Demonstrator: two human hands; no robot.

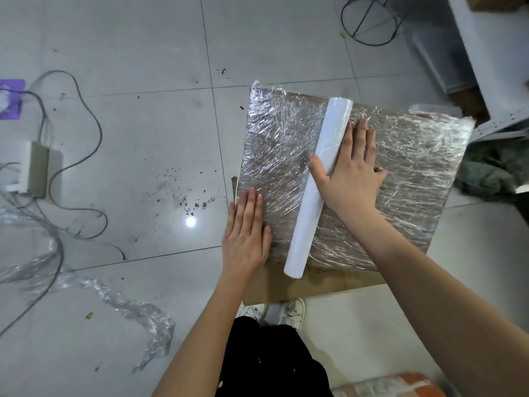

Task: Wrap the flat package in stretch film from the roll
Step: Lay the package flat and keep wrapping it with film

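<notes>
At the far left, cables [71, 156] and a crumpled strip of discarded film [126, 308] were seen lying on the tiled floor [143, 38]. Further right, the flat package [400, 173] was laid on the floor, its upper face already covered in wrinkled stretch film, with a strip of bare cardboard [323, 285] showing along the near edge. The left hand [246, 239] was pressed flat on the package's near-left corner, fingers straight and together, nothing gripped. The roll [317, 187] was laid diagonally across the wrapped face. The right hand [349, 170] was spread flat against the roll's right side, thumb lying over the roll, fingers straight and not closed round it. For this step to be done well, the package would best be pinned firmly by the left hand while the roll was pushed evenly, so that the film was kept taut. The uncovered near edge would probably need a further pass.
</notes>
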